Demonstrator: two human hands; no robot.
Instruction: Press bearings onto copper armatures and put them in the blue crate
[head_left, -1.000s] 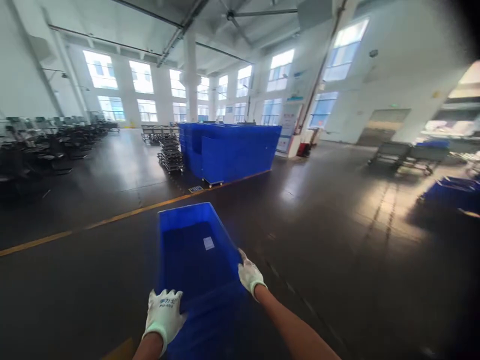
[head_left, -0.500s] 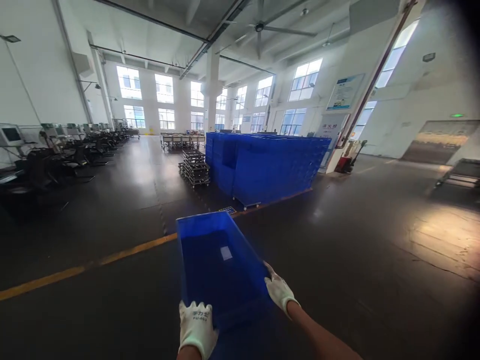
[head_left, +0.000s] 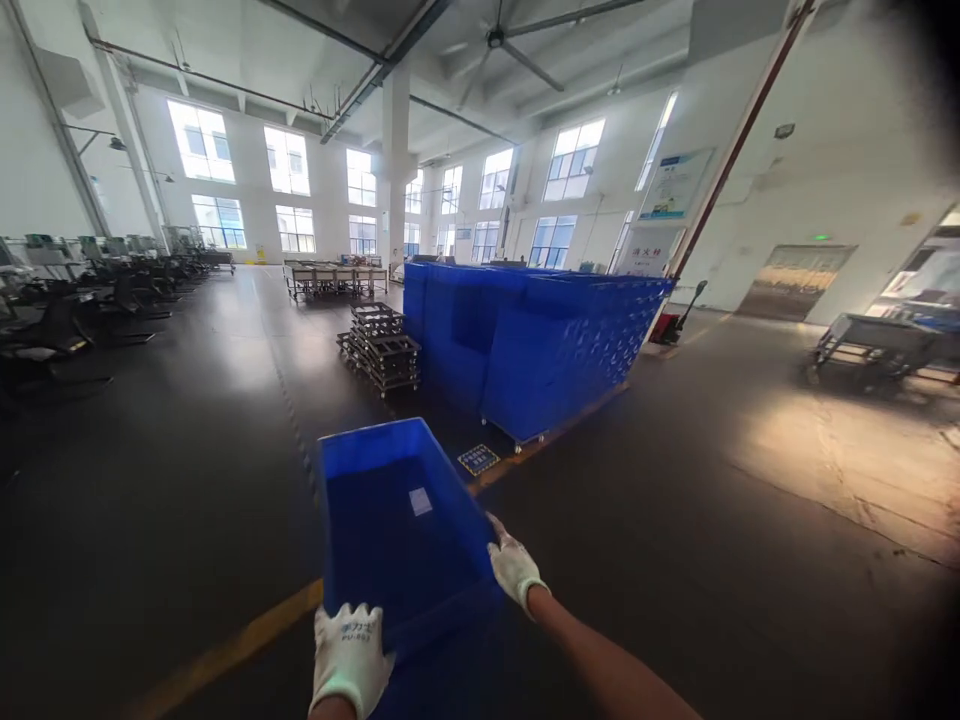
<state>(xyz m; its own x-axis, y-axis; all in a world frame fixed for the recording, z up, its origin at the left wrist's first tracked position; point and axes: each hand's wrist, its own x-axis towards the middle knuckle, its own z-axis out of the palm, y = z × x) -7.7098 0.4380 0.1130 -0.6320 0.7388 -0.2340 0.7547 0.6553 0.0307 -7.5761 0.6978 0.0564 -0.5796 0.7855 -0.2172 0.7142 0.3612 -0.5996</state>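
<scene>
Since the blue crate hangs from just two gloved hands at the bottom centre of the frame, a slip looks like the main risk: smooth plastic could slide through the gloves and drop the far end onto the dark floor. The left hand has its fingers curled over the near rim, while the right hand pinches the right side wall, its fingers pressed together. So narrow a hold could let the crate swing and knock the wheeled block of blue crates ahead, or the stack of metal racks beside that block. One white label lies inside the crate. Counted: one crate in hand, two hands, one label, one yellow floor line, one blue-and-yellow floor sign, one pallet jack right of centre, and one cart at far right. The crates in the block and the chairs along the left edge are too many to count from this view.
</scene>
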